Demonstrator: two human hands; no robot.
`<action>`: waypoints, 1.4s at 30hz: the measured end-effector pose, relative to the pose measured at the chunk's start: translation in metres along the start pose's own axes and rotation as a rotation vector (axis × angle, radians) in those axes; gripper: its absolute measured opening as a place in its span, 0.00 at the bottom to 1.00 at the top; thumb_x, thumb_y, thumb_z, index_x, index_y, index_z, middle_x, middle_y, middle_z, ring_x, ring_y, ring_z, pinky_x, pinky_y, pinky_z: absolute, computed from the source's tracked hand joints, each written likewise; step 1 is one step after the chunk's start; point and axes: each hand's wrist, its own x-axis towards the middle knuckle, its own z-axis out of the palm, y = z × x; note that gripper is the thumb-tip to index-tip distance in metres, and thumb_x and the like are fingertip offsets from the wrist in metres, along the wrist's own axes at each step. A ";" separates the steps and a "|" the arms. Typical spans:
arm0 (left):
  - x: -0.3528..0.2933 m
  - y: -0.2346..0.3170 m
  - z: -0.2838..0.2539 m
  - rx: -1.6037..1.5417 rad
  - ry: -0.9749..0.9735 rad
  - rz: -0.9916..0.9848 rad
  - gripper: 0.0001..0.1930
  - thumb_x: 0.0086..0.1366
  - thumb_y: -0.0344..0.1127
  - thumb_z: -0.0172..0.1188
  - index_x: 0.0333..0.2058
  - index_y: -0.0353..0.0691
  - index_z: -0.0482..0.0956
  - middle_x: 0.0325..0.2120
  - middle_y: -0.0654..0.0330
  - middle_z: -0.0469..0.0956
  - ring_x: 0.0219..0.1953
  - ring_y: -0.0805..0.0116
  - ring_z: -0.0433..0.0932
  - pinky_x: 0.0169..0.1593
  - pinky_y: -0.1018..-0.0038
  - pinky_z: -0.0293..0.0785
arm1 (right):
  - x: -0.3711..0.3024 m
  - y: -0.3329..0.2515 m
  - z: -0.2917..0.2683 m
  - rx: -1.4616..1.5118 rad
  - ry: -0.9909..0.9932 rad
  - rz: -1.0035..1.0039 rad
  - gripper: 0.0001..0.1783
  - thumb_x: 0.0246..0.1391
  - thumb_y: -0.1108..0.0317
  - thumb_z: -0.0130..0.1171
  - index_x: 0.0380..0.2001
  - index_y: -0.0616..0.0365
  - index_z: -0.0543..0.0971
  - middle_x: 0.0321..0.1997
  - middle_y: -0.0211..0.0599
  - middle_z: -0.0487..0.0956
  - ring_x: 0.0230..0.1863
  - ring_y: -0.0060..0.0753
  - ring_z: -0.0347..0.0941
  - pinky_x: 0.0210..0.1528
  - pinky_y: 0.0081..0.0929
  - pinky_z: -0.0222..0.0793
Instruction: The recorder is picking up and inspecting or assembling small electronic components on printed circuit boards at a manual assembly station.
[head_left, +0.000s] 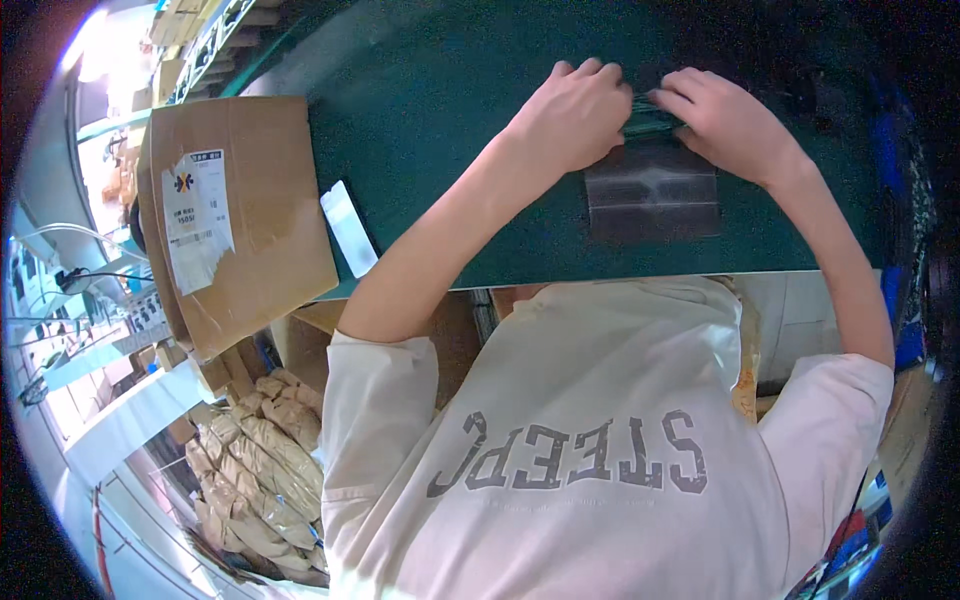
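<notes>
Over the green work surface [450, 80], my left hand [585, 115] and my right hand [730, 120] face each other with fingers curled in. A thin, glossy, greenish strip [650, 118] spans the gap between them, and both hands grip its ends. What it is made of is hard to tell. Just below lies a flat dark rectangular packet [652, 200] with shiny streaks and a crease across it. Whether the strip belongs to this packet cannot be made out. Some fingertips of both hands are hidden.
An upright cardboard box [270, 200] with a torn white label stands at the left. Beside it lies a white flat strip [349, 228]. Brown wrapped bundles [255, 460] are piled below left, and shelving [205, 50] rises at the far left. The surface's near edge runs before my body.
</notes>
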 end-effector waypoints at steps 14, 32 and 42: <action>0.004 -0.013 0.004 -0.052 -0.047 0.065 0.21 0.57 0.38 0.75 0.45 0.33 0.81 0.45 0.53 0.80 0.49 0.52 0.81 0.56 0.62 0.79 | 0.011 -0.010 -0.016 0.066 -0.007 0.072 0.28 0.46 0.77 0.69 0.53 0.60 0.76 0.53 0.42 0.79 0.53 0.45 0.78 0.60 0.38 0.76; 0.025 -0.018 0.008 -0.052 -0.128 0.079 0.19 0.57 0.31 0.70 0.46 0.30 0.81 0.43 0.47 0.84 0.47 0.50 0.85 0.55 0.60 0.81 | 0.040 -0.003 0.002 0.005 -0.288 0.197 0.23 0.43 0.79 0.70 0.46 0.63 0.78 0.47 0.48 0.82 0.48 0.54 0.81 0.56 0.43 0.78; 0.032 -0.021 0.032 0.032 0.126 0.123 0.06 0.57 0.27 0.64 0.32 0.35 0.88 0.39 0.52 0.88 0.38 0.51 0.88 0.45 0.63 0.85 | 0.061 -0.014 -0.016 -0.080 -0.540 0.255 0.23 0.44 0.78 0.71 0.46 0.64 0.78 0.44 0.47 0.83 0.48 0.55 0.82 0.56 0.43 0.78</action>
